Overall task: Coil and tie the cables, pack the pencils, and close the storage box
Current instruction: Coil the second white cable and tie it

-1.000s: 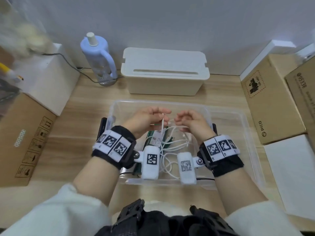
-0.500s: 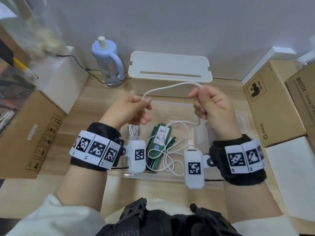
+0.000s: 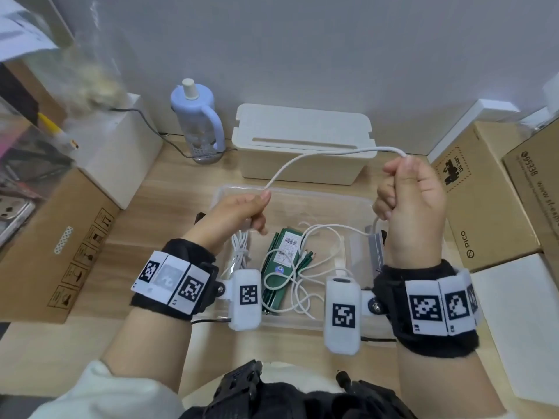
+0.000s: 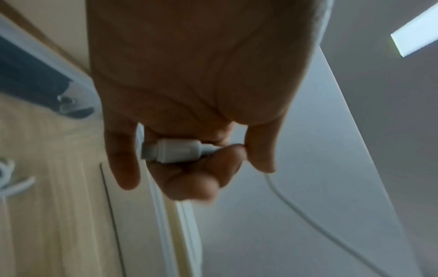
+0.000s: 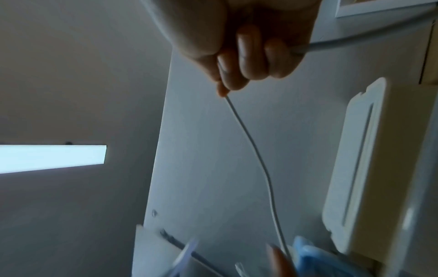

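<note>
A white cable [image 3: 317, 154] stretches in the air between both hands above the clear storage box [image 3: 290, 193]. My left hand [image 3: 242, 211] pinches its plug end; the white connector [image 4: 175, 151] lies between thumb and fingers in the left wrist view. My right hand [image 3: 408, 192] is a raised fist gripping the cable [image 5: 251, 146] further along. The rest of the cable trails down into the box in loose loops [image 3: 302, 294]. A green pack of pencils [image 3: 281, 267] and a tied white cable bundle [image 3: 240, 252] lie in the box.
A cream lidded box [image 3: 302, 143] stands behind the clear one, next to a pale blue bottle [image 3: 196, 116]. Cardboard boxes [image 3: 484, 195] flank the right side and another [image 3: 54, 237] the left. A grey part [image 3: 376, 252] lies at the clear box's right end.
Both hands have risen out of the box with the white cable and moved apart. The right hand has gone up and right, drawing a longer stretch of cable taut.
</note>
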{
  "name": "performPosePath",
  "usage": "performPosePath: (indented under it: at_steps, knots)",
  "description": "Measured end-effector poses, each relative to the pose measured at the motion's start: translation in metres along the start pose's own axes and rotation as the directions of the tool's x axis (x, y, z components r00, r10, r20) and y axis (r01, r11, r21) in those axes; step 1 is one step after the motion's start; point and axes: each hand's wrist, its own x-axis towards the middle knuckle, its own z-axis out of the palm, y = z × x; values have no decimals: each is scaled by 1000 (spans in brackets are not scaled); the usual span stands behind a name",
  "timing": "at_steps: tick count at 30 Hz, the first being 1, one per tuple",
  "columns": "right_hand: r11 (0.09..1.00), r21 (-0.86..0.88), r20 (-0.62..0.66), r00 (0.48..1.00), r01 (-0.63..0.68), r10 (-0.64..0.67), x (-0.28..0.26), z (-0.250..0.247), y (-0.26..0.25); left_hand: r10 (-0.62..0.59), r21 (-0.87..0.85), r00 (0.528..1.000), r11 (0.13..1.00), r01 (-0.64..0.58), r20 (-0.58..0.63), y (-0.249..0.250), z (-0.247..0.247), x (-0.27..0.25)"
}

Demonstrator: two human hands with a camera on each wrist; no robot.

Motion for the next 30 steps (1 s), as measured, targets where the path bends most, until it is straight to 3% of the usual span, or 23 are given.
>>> performPosePath:
  at_steps: [3, 6, 9, 12, 17, 19, 21, 23, 26, 30]
  knots:
    - [939, -340, 204, 972, -42, 117, -8, 8, 7, -10, -281, 996, 959, 34, 84, 7, 8, 2]
    - [788, -604, 449, 868, 120, 212, -17, 17, 16, -16, -401, 998, 915, 40, 63, 13, 16, 3]
    - [713, -669, 554, 780, 209, 291, -22, 22, 19, -22, -504, 994, 861, 76, 111, 15, 20, 0]
    - [658, -710, 599, 706, 251, 377, -25, 26, 21, 54, -645, 984, 761, 70, 171, 20, 24, -3]
    - [704, -680, 645, 624, 205, 441, -26, 24, 23, 97, -722, 981, 690, 53, 165, 26, 22, -6]
    - [694, -698, 621, 633, 179, 462, -18, 12, 27, 85, -660, 991, 751, 6, 107, 28, 15, -8]
    - [658, -737, 556, 692, 154, 460, -9, -1, 27, 45, -487, 998, 873, -23, 34, 28, 8, -9]
    - [691, -709, 539, 741, 142, 401, -4, -7, 24, 9, -281, 1000, 960, 0, 30, 26, 7, -8]
    - [820, -550, 605, 753, 158, 260, -4, 5, 10, -30, -124, 995, 991, 42, 95, 21, 20, -8]
    - [780, -530, 577, 816, 332, 45, -2, 23, 8, -43, -158, 967, 984, 84, 251, 21, 36, -9]
